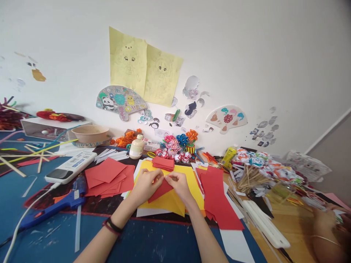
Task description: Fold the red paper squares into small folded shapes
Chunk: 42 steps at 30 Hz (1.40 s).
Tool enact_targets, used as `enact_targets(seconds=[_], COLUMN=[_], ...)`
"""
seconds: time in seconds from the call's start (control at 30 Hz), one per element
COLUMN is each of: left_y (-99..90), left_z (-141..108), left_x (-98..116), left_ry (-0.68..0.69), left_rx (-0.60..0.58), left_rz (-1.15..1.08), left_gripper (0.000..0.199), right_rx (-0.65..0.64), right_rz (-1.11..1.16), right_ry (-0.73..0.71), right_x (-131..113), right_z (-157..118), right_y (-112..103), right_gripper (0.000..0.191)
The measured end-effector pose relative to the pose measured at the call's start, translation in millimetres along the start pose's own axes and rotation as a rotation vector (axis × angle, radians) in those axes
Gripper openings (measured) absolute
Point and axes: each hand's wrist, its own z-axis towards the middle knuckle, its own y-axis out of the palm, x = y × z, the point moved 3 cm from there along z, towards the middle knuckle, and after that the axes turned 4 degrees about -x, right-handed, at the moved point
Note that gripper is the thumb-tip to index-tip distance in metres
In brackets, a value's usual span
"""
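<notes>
Both my hands meet over a yellow sheet in the middle of the table. My left hand is closed on a small piece of red paper, which slants below the fingers. With thumb and fingertips my right hand pinches the same paper at its upper right edge. Just beyond the fingertips lies a stack of folded red paper. Loose red squares spread to the left of my left hand, and longer red sheets lie to the right.
A blue glue gun and a white power strip lie left. A glue bottle and pipe-cleaner flowers stand by the wall. On the right are wrapped lollipop-like sticks, another power strip and another person's hand.
</notes>
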Motion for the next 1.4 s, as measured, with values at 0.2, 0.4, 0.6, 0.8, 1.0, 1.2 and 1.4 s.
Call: enact_targets(seconds=[0.2, 0.4, 0.6, 0.8, 1.0, 1.2, 1.4], left_y=[5.0, 3.9, -5.8, -2.9, -8.5, 2.1, -19.8], left_z=[0, 1, 2, 3, 2, 2, 2], left_x=[10, 8, -3, -8, -20, -6, -33], left_ry=[0.037, 0.054, -0.033, -0.157, -0.240, -0.181, -0.277], left_rx=[-0.049, -0.075, 0.002, 0.094, 0.182, 0.059, 0.260], left_rz=[0.026, 0.006, -0.048, -0.291, -0.399, -0.390, -0.413], left_gripper=[0.018, 0.014, 0.017, 0.030, 0.030, 0.026, 0.025], right_rx=[0.066, 0.305, 0.604, 0.348, -0.091, -0.196, -0.237], right_rz=[-0.088, -0.119, 0.018, 0.043, 0.064, -0.035, 0.002], right_ry=[-0.006, -0.005, 0.004, 0.005, 0.148, 0.090, 0.093], right_x=[-11, -10, -1, -7, -3, -7, -6], right_z=[-1, -3, -6, -2, -3, -2, -4], right_y=[1, -34, -73, -32, -13, 6, 1], right_gripper=[0.016, 0.017, 0.026, 0.023, 0.021, 0.015, 0.024])
